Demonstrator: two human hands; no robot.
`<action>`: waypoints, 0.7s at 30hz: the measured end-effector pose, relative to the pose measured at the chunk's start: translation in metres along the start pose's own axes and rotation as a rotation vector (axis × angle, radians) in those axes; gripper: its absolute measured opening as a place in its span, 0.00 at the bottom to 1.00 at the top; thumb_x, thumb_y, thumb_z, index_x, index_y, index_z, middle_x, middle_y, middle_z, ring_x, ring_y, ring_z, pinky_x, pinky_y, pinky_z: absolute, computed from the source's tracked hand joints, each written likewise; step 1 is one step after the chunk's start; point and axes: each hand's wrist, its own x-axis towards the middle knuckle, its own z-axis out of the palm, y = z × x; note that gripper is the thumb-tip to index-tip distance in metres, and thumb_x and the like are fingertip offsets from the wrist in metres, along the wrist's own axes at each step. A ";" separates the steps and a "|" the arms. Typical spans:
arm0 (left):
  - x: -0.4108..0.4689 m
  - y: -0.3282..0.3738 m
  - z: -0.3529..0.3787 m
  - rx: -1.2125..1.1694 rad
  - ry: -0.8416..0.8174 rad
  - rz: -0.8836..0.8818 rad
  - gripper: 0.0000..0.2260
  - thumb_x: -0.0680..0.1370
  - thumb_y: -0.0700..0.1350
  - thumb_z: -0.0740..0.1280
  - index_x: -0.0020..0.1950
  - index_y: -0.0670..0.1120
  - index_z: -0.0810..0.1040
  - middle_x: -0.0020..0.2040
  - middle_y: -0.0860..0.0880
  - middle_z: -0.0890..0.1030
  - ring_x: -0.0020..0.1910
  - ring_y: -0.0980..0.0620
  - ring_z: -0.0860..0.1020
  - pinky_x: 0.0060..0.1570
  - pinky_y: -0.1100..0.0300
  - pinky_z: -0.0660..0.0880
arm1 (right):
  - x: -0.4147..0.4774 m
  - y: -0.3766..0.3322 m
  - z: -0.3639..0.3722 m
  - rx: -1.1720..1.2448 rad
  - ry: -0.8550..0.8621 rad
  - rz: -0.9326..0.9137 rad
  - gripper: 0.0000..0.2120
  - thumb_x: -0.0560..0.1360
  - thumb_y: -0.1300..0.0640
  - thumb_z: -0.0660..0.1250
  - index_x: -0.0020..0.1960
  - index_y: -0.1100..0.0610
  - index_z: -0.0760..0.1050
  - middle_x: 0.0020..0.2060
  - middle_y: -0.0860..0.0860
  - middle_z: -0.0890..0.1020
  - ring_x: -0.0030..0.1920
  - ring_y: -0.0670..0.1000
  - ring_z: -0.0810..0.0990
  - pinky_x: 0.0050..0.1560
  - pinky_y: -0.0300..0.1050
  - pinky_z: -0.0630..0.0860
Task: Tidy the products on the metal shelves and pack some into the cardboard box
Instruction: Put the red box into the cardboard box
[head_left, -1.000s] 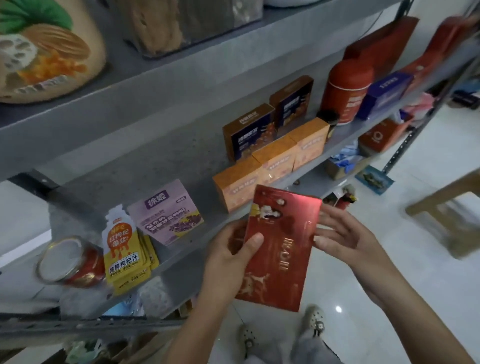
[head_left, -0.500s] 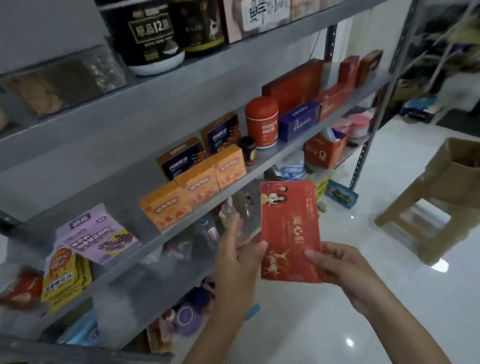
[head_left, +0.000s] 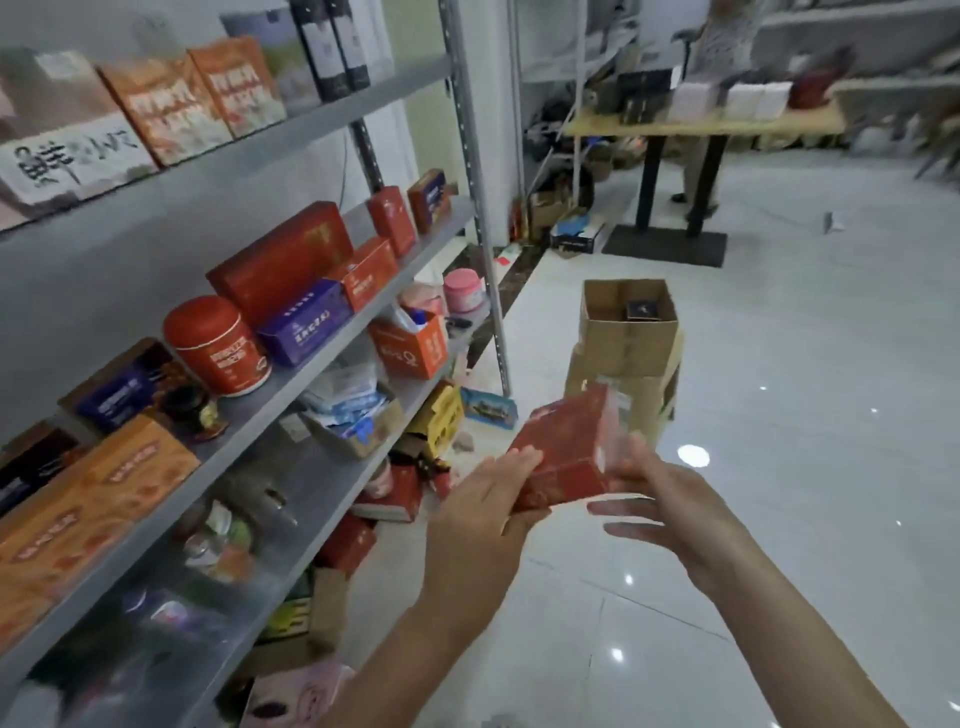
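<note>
Red box: in the air and tilted, between both hands, over the tiled floor. It is short of the cardboard box and off the metal shelves.
Left hand: the fingers lie over the box's near left end with the thumb beneath, pinching it.
Right hand: the fingers are spread wide and fairly straight at the box's right end. Blur hides whether any of them grips.
Cardboard box: its top is open and it sits on a second carton. A small dark item lies toward its far right.
Metal shelves: at the left, stocked with other products.
Step in hand: probably carrying the red box over for packing.
Doing it well: steady the right end first and level the box. Lower it flat into the free left part beside the dark item, and let go only once it rests.
Risk: a one-sided pinch may let the box swing or slip.
</note>
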 end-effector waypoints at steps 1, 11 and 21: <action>0.009 0.005 0.003 -0.128 -0.031 -0.125 0.17 0.74 0.47 0.71 0.63 0.48 0.79 0.58 0.58 0.80 0.57 0.61 0.78 0.60 0.70 0.71 | 0.006 0.003 -0.013 -0.022 0.068 -0.035 0.21 0.76 0.40 0.61 0.56 0.56 0.77 0.52 0.52 0.83 0.50 0.52 0.84 0.51 0.48 0.80; 0.107 -0.002 0.060 -1.008 -0.239 -0.779 0.07 0.77 0.35 0.68 0.53 0.43 0.80 0.39 0.49 0.83 0.28 0.63 0.77 0.26 0.75 0.69 | 0.081 -0.004 -0.107 0.006 0.062 -0.231 0.21 0.75 0.56 0.69 0.65 0.43 0.72 0.57 0.44 0.82 0.59 0.44 0.80 0.58 0.43 0.74; 0.251 -0.089 0.162 -1.077 -0.286 -0.899 0.13 0.76 0.41 0.70 0.58 0.54 0.78 0.36 0.53 0.85 0.38 0.54 0.83 0.43 0.59 0.81 | 0.230 -0.076 -0.147 -0.054 0.148 -0.070 0.08 0.75 0.62 0.68 0.53 0.64 0.81 0.46 0.59 0.85 0.45 0.55 0.85 0.44 0.40 0.80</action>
